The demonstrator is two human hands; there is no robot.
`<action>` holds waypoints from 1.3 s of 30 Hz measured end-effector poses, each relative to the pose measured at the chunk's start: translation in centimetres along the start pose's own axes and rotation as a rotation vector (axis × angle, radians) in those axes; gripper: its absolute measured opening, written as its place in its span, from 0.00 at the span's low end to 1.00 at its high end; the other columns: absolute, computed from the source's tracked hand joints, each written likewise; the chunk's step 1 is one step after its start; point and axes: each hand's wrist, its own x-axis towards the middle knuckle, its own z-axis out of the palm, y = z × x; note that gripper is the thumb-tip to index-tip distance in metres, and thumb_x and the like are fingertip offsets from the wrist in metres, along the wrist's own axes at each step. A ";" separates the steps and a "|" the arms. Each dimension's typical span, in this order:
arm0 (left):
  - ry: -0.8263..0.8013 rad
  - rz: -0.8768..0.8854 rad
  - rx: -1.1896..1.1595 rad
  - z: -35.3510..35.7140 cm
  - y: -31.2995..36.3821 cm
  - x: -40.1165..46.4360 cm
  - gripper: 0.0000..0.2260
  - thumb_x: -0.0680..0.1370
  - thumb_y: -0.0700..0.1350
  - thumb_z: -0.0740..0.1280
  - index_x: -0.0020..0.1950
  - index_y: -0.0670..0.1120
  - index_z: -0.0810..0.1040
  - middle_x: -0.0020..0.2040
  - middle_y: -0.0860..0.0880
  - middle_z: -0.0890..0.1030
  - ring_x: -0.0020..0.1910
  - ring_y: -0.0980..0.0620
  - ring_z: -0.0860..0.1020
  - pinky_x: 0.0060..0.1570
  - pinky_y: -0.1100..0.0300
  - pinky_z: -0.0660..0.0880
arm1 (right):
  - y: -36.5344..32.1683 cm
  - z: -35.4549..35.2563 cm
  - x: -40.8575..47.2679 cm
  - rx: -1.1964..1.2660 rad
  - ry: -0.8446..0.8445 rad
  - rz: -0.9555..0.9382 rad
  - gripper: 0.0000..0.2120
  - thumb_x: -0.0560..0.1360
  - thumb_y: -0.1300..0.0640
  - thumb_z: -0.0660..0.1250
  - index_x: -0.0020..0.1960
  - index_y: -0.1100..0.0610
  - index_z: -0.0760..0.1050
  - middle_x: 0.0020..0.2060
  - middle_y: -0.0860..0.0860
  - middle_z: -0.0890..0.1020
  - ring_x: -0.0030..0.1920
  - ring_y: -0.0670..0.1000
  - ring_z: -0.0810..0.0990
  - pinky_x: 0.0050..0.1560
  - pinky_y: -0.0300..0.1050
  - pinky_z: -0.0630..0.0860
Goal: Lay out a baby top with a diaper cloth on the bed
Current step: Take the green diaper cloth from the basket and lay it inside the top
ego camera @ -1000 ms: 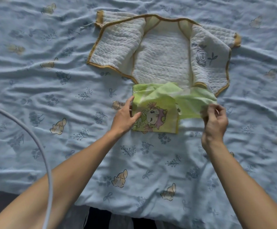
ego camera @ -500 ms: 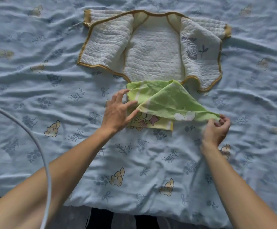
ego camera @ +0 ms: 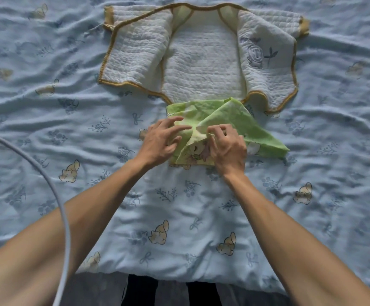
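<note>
head view: baby top (ego camera: 203,62) lies spread open, flaps out, on the bed (ego camera: 69,129); diaper cloth (ego camera: 234,120) just below its hem, touching it
done: top laid out
left to do: green cloth only partly unfolded, 1 flap trailing right
left hand (ego camera: 159,142): fingers spread, pressing the cloth's left part
right hand (ego camera: 228,146): fingers curled, pinching a fold mid-cloth
change: 0.5 s ago the right hand held the far right corner; now it is beside the left
</note>
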 end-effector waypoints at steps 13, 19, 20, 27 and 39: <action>0.052 -0.345 -0.425 1.0 -1.0 -0.3 0.14 0.74 0.42 0.70 0.59 0.52 0.78 0.50 0.47 0.81 0.47 0.51 0.81 0.50 0.53 0.80 | 8.8 -5.7 -0.6 0.496 0.107 0.312 0.08 0.72 0.64 0.67 0.44 0.50 0.76 0.34 0.40 0.76 0.32 0.39 0.73 0.33 0.28 0.66; 0.131 -0.355 -0.524 0.7 -1.2 0.5 0.14 0.73 0.40 0.69 0.54 0.56 0.79 0.41 0.51 0.80 0.37 0.59 0.76 0.38 0.71 0.74 | 14.8 -8.9 1.5 0.585 0.194 0.556 0.15 0.73 0.64 0.66 0.38 0.44 0.73 0.35 0.39 0.78 0.34 0.37 0.75 0.39 0.37 0.71; 0.137 -0.358 -0.563 0.5 -1.3 0.6 0.14 0.73 0.39 0.68 0.53 0.56 0.79 0.41 0.51 0.78 0.36 0.61 0.76 0.37 0.72 0.73 | 15.6 -9.1 2.0 0.602 0.160 0.591 0.15 0.73 0.65 0.66 0.39 0.44 0.73 0.36 0.41 0.78 0.35 0.37 0.75 0.41 0.37 0.72; 0.026 -0.325 -0.478 -0.8 -1.9 0.5 0.16 0.74 0.40 0.70 0.58 0.55 0.78 0.50 0.46 0.77 0.45 0.52 0.74 0.47 0.59 0.76 | 17.8 -6.6 5.9 0.563 -0.160 0.771 0.14 0.75 0.66 0.60 0.55 0.55 0.78 0.46 0.52 0.80 0.42 0.48 0.77 0.42 0.36 0.75; -0.312 0.051 0.474 -1.1 0.4 10.6 0.22 0.81 0.51 0.58 0.75 0.58 0.59 0.74 0.49 0.66 0.71 0.44 0.62 0.67 0.46 0.59 | 15.2 -5.5 0.8 0.604 -0.345 0.760 0.20 0.71 0.57 0.73 0.60 0.63 0.74 0.55 0.61 0.80 0.51 0.55 0.79 0.58 0.54 0.76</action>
